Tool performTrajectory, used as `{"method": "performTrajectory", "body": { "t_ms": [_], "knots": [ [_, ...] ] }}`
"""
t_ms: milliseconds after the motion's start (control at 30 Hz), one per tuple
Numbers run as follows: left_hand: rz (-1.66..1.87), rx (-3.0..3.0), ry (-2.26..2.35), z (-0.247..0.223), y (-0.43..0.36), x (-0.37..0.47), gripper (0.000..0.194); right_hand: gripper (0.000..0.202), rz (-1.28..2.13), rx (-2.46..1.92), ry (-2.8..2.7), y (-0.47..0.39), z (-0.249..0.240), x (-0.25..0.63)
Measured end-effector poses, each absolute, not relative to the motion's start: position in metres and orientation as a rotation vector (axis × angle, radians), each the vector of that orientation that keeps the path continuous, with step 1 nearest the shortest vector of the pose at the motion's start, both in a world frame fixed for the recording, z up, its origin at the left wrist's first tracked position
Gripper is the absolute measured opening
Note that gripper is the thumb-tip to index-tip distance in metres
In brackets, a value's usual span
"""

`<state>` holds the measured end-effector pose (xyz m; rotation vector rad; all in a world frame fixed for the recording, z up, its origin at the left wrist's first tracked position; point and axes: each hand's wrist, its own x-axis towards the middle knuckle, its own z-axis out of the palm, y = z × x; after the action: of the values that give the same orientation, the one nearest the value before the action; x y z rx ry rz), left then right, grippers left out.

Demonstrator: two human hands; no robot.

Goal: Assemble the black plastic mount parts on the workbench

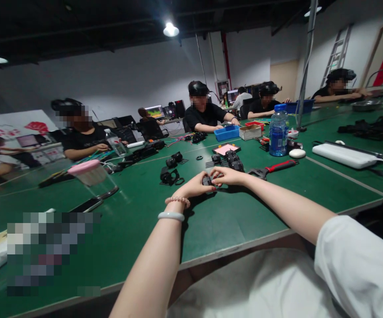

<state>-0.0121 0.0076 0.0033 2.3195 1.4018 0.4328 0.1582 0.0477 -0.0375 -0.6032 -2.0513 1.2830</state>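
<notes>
Where left hand [195, 185] faces right hand [228, 176], grip holding a small blackish part [207, 180], partly hidden

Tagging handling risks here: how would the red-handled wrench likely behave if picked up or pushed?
The wrench looks rigid, so it should lift without bending. Its broad dark head looks metallic, so that end is probably the heavier. Lying flat on the green table, it would likely slide or swivel rather than roll.
</notes>
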Motion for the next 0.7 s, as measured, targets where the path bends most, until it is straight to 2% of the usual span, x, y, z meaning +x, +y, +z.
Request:
{"method": "performTrajectory", "body": {
  "t_ms": [700],
  "knots": [
    [0.426, 2.323, 1.409, 0.0020, 0.0107, -0.0123, 0.048, 0.027, 1.320, -0.598, -2.036, 0.0460, -0.0348, 0.1584]
  ]
}}
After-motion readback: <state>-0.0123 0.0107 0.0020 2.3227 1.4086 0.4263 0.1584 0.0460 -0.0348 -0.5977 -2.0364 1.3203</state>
